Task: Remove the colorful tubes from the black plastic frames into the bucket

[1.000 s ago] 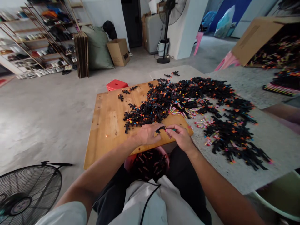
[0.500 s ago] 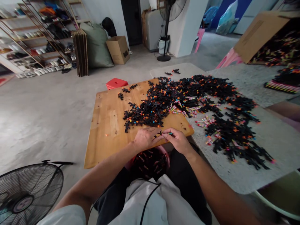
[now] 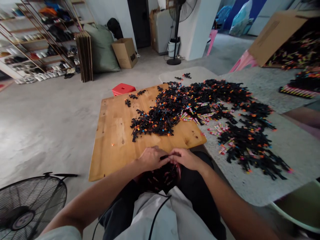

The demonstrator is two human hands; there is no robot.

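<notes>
Holds a small black plastic piece (image 3: 164, 157) in the closed grip of the left hand (image 3: 150, 159), above a round pink tub (image 3: 179, 171) of dark pieces (image 3: 160, 180); cannot tell the grip of the right hand (image 3: 184, 159) beside it; could drop it among those through a loose pinch

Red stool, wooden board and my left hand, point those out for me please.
Red stool (image 3: 128, 89), head view: top of its seat.
Wooden board (image 3: 110, 116), head view: bare left part of its surface.
Left hand (image 3: 152, 159), head view: back of the hand.
</notes>
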